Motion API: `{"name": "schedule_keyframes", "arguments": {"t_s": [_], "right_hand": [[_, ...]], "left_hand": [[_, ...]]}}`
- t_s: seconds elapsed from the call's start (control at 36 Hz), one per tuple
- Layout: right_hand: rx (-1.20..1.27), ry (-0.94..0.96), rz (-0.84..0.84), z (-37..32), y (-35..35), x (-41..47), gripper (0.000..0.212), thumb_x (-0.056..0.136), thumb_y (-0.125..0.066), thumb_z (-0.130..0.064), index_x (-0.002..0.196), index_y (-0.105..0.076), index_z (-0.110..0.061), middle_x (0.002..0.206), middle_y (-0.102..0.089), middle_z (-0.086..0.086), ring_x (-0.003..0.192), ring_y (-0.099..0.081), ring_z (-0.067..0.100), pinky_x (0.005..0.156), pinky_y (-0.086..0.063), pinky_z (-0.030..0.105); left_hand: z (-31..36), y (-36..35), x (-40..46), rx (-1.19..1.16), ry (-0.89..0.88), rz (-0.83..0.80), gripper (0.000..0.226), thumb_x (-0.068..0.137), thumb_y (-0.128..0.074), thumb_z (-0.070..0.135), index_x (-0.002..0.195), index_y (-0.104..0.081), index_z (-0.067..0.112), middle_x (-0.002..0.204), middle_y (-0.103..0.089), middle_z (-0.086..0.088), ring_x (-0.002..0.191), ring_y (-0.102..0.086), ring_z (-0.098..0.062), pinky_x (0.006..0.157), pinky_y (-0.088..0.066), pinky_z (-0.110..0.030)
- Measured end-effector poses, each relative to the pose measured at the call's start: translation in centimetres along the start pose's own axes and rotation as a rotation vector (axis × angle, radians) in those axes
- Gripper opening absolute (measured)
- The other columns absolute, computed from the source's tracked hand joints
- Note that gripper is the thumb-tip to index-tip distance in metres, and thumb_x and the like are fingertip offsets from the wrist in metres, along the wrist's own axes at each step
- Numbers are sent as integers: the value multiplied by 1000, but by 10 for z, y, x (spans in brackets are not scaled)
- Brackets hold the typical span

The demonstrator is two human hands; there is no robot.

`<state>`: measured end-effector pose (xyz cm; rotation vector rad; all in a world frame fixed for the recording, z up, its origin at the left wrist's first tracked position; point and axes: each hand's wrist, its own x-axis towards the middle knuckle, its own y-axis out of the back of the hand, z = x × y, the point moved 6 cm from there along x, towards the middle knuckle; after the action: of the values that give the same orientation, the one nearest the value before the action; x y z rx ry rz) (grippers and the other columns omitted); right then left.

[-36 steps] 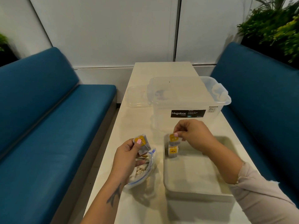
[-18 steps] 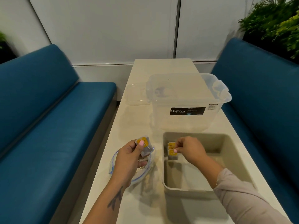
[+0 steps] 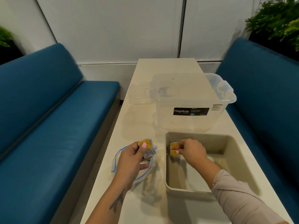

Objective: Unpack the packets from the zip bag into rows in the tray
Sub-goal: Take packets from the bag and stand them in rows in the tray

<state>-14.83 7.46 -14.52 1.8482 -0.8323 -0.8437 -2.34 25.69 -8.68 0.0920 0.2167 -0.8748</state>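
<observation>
- Left hand (image 3: 132,156), bare forearm tattooed, is raised with thumb and curled fingers pinching.
- Right hand (image 3: 191,151), forearm sleeved, reaches forward and down, fingertips (image 3: 178,151) pinched together, knuckles up.

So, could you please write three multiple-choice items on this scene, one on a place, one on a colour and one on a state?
1. Where in the tray do the placed packets stand?
A. far left corner
B. near right corner
C. centre

2. What colour are the benches?
A. red
B. blue
C. grey

3. What is the left hand doing?
A. resting flat on the table
B. pinching a packet above the zip bag
C. gripping the clear box

A: the packets sit by the far left wall, under the right hand.
B: both cushions are blue.
B: thumb presses the yellow label.
</observation>
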Motion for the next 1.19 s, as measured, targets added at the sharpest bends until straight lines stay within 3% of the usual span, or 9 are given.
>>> {"name": "schedule_keyframes", "arguments": {"t_s": [0.36, 0.47, 0.61, 0.75, 0.89, 1.19], "right_hand": [[52, -3, 15, 4, 3, -2, 11, 83, -67, -28, 81, -58, -33, 92, -65, -6, 84, -61, 16, 71, -49, 27], [63, 1, 14, 7, 7, -2, 11, 82, -70, -28, 86, -60, -32, 92, -65, -6, 85, -61, 16, 76, -53, 31], [3, 42, -43, 5, 8, -1, 21, 80, -73, -32, 99, -65, -27, 97, -65, -5, 89, -61, 16, 78, -52, 29], [-129, 87, -72, 0, 1, -1, 12, 85, -65, -30, 97, -68, -28, 100, -68, -1, 89, -63, 20, 78, -51, 30], [-140, 93, -12, -3, 1, 1, 17, 89, -56, -27, 99, -69, -28, 100, -68, -1, 91, -63, 22, 78, -51, 31], [-197, -42, 0, 27, 28, 7, 21, 86, -55, -15, 93, -67, -30, 101, -67, -1, 92, -62, 22, 73, -46, 28]], "left_hand": [[-7, -3, 9, 13, 12, 11, 26, 91, -55, 31, 109, -67, 17, 100, -71, -6, 92, -67, -22, 63, -55, -25], [-8, -5, 14, 19, 9, 21, 23, 90, -56, 29, 109, -66, 18, 102, -70, -7, 97, -66, -25, 71, -58, -32], [-8, -9, 15, 56, -16, 17, 14, 90, -57, 29, 101, -65, 25, 99, -71, -3, 93, -67, -20, 69, -58, -31], [-5, -11, 17, 69, -25, 26, 13, 90, -56, 29, 99, -64, 23, 97, -70, -4, 90, -67, -21, 67, -59, -31], [-3, -11, 17, 59, -27, 26, 13, 91, -56, 28, 98, -65, 21, 96, -70, -5, 88, -68, -21, 67, -58, -32], [-5, -5, 19, 61, -44, 10, 17, 91, -56, 29, 99, -66, 18, 98, -70, -9, 94, -67, -28, 69, -59, -35]]}}
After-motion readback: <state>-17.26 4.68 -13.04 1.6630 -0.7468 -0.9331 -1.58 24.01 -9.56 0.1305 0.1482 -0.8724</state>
